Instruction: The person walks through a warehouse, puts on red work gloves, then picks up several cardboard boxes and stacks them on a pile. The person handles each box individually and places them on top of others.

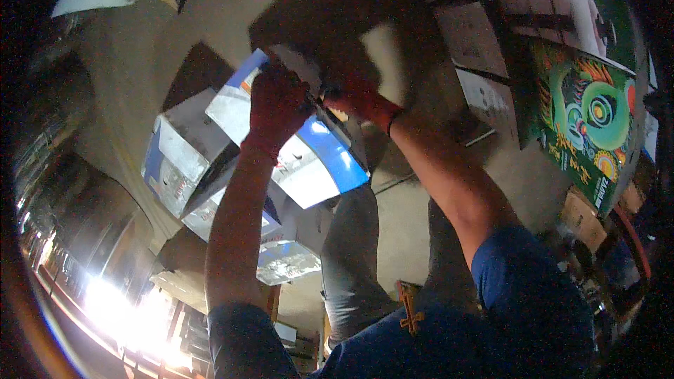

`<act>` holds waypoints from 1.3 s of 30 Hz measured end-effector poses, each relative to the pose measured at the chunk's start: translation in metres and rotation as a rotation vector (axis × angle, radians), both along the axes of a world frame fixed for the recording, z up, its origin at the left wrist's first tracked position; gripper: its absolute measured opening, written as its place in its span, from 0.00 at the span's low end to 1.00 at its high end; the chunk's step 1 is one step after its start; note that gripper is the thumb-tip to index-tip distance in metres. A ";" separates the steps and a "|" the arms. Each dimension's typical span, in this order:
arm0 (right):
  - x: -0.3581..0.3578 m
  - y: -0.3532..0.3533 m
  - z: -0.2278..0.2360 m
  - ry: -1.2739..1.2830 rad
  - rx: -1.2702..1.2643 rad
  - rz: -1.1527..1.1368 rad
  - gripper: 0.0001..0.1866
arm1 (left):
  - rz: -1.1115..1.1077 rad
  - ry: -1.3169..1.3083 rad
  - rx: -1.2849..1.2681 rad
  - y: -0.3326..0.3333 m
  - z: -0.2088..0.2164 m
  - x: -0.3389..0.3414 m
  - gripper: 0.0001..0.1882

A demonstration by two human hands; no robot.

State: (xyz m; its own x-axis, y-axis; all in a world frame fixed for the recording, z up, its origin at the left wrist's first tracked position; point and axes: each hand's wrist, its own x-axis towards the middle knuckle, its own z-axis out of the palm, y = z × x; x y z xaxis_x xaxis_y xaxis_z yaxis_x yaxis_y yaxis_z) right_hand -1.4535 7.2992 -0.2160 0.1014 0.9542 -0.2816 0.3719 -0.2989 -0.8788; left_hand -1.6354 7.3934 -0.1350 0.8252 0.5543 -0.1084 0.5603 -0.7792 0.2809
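A white box with blue edges [309, 161], apparently cardboard, is in front of me, tilted. My left hand [277, 109], in a red glove, is closed at its upper edge, with the fingers curled over and partly in shadow. Just to the right, my right hand [361, 102], also red-gloved, is closed at the box's far edge. A narrow dark strip [333, 123] runs along that edge between the hands. Whatever the right fingers hold is lost in the dark.
Similar white and blue boxes [179, 161] are stacked at the left. White boxes [484, 95] line the right, beside a green box with a colourful printed figure [593, 112]. Bright light [116, 309] glares at lower left. A cross pendant [411, 319] hangs from my chest.
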 end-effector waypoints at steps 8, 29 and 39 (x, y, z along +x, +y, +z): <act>0.018 -0.006 -0.022 0.314 -0.132 0.222 0.24 | -0.022 -0.037 -0.059 -0.010 -0.008 0.000 0.25; 0.003 -0.011 -0.025 0.013 -0.255 0.263 0.15 | 0.366 0.364 -0.035 -0.099 -0.045 0.013 0.57; 0.007 -0.015 -0.015 -0.099 -0.146 0.228 0.16 | 0.386 0.368 -0.071 -0.101 -0.043 0.016 0.55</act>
State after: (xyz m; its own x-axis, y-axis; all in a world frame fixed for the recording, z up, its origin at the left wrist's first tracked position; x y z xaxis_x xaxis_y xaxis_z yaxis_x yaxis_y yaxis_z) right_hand -1.4470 7.2837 -0.2306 -0.0775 0.9057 -0.4168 0.5257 -0.3182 -0.7889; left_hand -1.6190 7.2923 -0.1775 0.4634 0.7905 -0.4004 0.8736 -0.4833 0.0567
